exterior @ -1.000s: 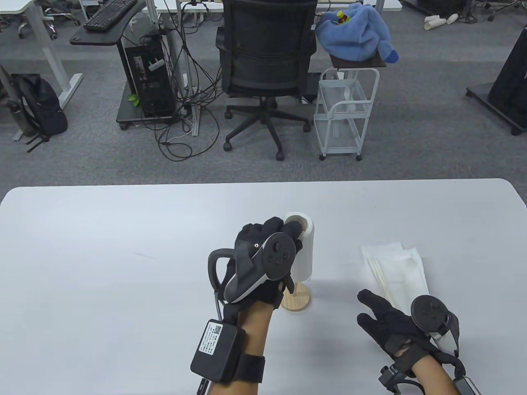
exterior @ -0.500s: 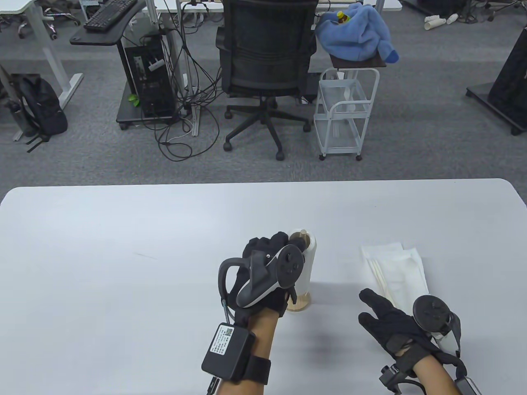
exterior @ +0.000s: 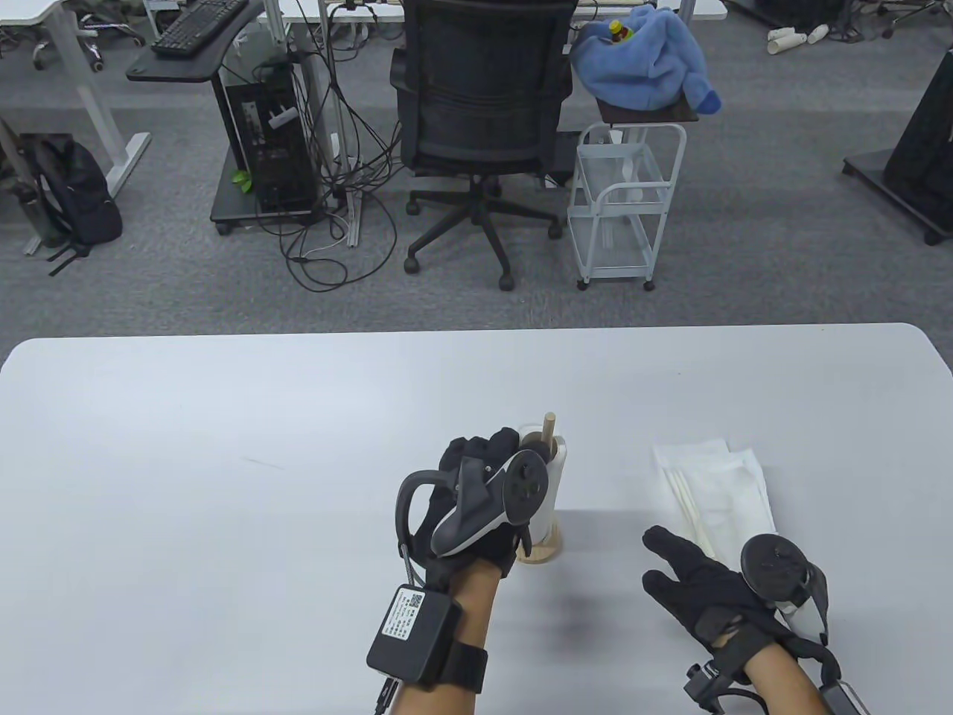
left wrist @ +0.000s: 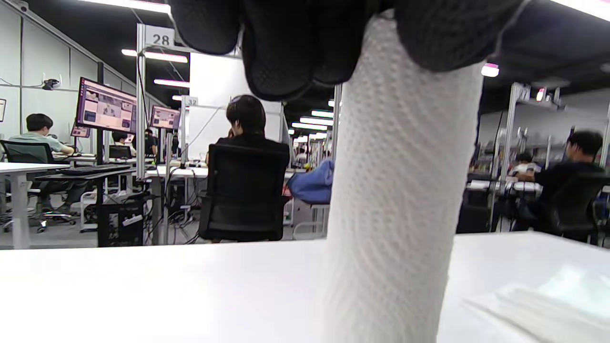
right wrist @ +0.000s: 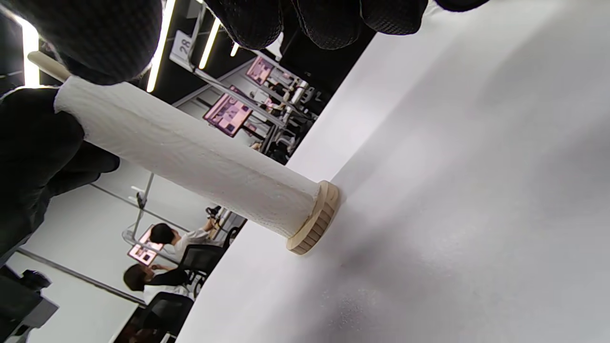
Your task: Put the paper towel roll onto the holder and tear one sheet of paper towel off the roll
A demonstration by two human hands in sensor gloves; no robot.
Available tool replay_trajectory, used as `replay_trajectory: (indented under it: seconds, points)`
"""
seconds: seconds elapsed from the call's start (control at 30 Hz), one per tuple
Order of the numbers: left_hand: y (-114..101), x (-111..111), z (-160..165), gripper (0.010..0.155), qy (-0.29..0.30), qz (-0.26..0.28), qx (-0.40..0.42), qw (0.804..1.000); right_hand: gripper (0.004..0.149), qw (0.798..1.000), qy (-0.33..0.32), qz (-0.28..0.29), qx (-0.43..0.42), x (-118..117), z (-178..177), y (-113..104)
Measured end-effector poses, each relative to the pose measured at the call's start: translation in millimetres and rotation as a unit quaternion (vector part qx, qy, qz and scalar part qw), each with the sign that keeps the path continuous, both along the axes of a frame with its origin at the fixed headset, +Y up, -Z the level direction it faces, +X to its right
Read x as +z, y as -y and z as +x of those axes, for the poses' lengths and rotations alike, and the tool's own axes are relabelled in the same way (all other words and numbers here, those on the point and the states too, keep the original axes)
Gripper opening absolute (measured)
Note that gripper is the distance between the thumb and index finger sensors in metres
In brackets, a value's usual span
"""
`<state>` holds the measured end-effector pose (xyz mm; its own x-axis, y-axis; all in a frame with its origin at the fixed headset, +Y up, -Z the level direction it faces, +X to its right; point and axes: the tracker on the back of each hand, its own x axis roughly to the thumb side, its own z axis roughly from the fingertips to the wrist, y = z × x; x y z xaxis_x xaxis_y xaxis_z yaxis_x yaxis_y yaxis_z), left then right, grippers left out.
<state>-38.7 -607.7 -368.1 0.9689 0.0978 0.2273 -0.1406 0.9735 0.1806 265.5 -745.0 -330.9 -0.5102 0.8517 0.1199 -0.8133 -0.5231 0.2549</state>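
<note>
The left hand [exterior: 484, 491] grips the top of the roll [exterior: 549, 491]. The roll sits all the way down on the holder [right wrist: 317, 219], near the middle of the counter [exterior: 223, 447]. The right hand [exterior: 700, 581] rests open beside some sheets [exterior: 718, 484].

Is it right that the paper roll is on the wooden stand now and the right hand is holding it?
Not quite. The roll is on the stand, but the left hand grips its top, as the table view shows. The right hand rests open on the table, apart from the roll.
</note>
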Motion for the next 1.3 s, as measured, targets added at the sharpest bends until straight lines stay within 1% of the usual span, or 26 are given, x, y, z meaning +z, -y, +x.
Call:
replay_trajectory:
  seconds: [0.03, 0.07, 0.1, 0.13, 0.2, 0.23, 0.3, 0.33, 0.43, 0.53, 0.63, 0.67, 0.7, 0.8, 0.83, 0.87, 0.9, 0.93, 0.97, 1.0, 1.03, 1.07, 1.1, 1.17, 1.23, 1.3]
  points:
    - [2.3, 0.0, -1.5, 0.042, 0.002, 0.002, 0.005, 1.000, 0.073, 1.000, 0.000, 0.016, 0.003, -0.1, -1.3, -3.3]
    - [6.4, 0.2, -4.7, 0.042, 0.005, 0.013, 0.017, 1.000, 0.073, 0.999, -0.004, 0.050, 0.005, -1.4, -3.2, -10.2]
    - [9.1, 0.1, -6.9, 0.042, 0.006, 0.020, 0.030, 0.999, 0.073, 0.997, -0.008, 0.071, 0.003, -3.1, -4.8, -16.1]
    - [13.4, 0.2, -10.2, 0.043, 0.010, 0.026, 0.054, 0.998, 0.074, 0.995, -0.011, 0.095, 0.004, -6.3, -8.4, -26.1]
    - [21.2, 0.6, -15.3, 0.043, 0.019, 0.033, 0.094, 0.995, 0.078, 0.992, -0.021, 0.125, 0.017, -16.0, -17.3, -44.4]
    - [24.6, 0.8, -17.5, 0.043, 0.020, 0.040, 0.108, 0.993, 0.080, 0.991, -0.015, 0.129, 0.033, -21.9, -23.5, -55.2]
    - [27.8, 0.4, -20.2, 0.044, 0.024, 0.047, 0.114, 0.992, 0.083, 0.989, -0.039, 0.132, 0.056, -37.7, -38.7, -71.8]
    - [28.5, 0.2, -20.8, 0.044, 0.024, 0.043, 0.125, 0.991, 0.084, 0.989, -0.037, 0.133, 0.060, -45.9, -48.5, -79.3]
    - [30.1, 0.6, -21.7, 0.045, 0.027, 0.048, 0.127, 0.990, 0.084, 0.986, -0.042, 0.132, 0.090, -66.5, -72.9, -89.6]
    - [33.2, -0.4, -24.4, 0.045, 0.033, 0.043, 0.154, 0.987, 0.085, 0.984, -0.046, 0.140, 0.102, -84.6, -92.0, -90.1]
    - [33.4, -1.8, -25.6, 0.045, 0.036, 0.040, 0.155, 0.986, 0.084, 0.984, -0.056, 0.149, 0.082, -96.3, -103.1, -84.3]
    - [33.6, -1.9, -25.7, 0.045, 0.037, 0.038, 0.159, 0.986, 0.079, 0.984, -0.055, 0.154, 0.071, -98.1, -105.0, -83.2]
    - [33.9, -2.2, -25.1, 0.045, 0.039, 0.036, 0.165, 0.985, 0.069, 0.983, -0.049, 0.170, 0.053, -99.3, -107.0, -82.4]
    - [34.1, -3.5, -27.3, 0.045, 0.033, 0.038, 0.167, 0.985, 0.058, 0.978, -0.053, 0.199, 0.041, -102.2, -108.4, -81.0]
    - [35.1, -4.5, -28.7, 0.045, 0.035, 0.037, 0.173, 0.984, 0.053, 0.975, -0.049, 0.213, 0.030, -103.2, -106.6, -80.9]
    - [35.7, -5.2, -29.1, 0.045, 0.038, 0.034, 0.177, 0.983, 0.044, 0.974, -0.035, 0.224, 0.026, -104.1, -104.6, -81.4]
    - [36.5, -5.9, -28.0, 0.045, 0.049, 0.027, 0.182, 0.982, 0.040, 0.969, -0.019, 0.246, 0.032, -105.2, -102.2, -82.3]
    - [36.6, -5.8, -26.6, 0.045, 0.050, 0.026, 0.184, 0.981, 0.039, 0.966, -0.022, 0.253, 0.042, -106.1, -102.1, -83.3]
    - [36.2, -6.3, -23.9, 0.046, 0.053, 0.018, 0.179, 0.982, 0.038, 0.962, -0.027, 0.265, 0.064, -105.3, -102.6, -85.0]
    - [36.4, -6.3, -21.7, 0.049, 0.057, 0.008, 0.170, 0.984, 0.038, 0.950, -0.033, 0.296, 0.097, -103.3, -104.6, -86.5]
    - [36.4, -5.8, -20.2, 0.054, 0.056, 0.008, 0.172, 0.983, 0.038, 0.941, -0.038, 0.315, 0.122, -102.1, -106.5, -87.1]
    - [36.1, -4.6, -17.8, 0.059, 0.051, 0.021, 0.185, 0.981, 0.038, 0.926, -0.052, 0.335, 0.165, -99.7, -109.8, -86.8]
    - [35.1, -2.9, -16.3, 0.059, 0.034, 0.047, 0.193, 0.979, 0.038, 0.914, -0.064, 0.353, 0.192, -96.6, -113.0, -85.9]
    - [33.7, -2.7, -13.9, 0.057, 0.022, 0.064, 0.177, 0.982, 0.038, 0.903, -0.072, 0.371, 0.203, -91.7, -115.8, -85.4]
    - [33.9, -1.5, -13.1, 0.055, 0.019, 0.075, 0.163, 0.984, 0.038, 0.899, -0.073, 0.377, 0.210, -89.4, -115.6, -84.5]
    - [34.0, -1.6, -13.1, 0.052, 0.022, 0.073, 0.162, 0.984, 0.038, 0.892, -0.080, 0.382, 0.229, -87.3, -115.0, -81.1]
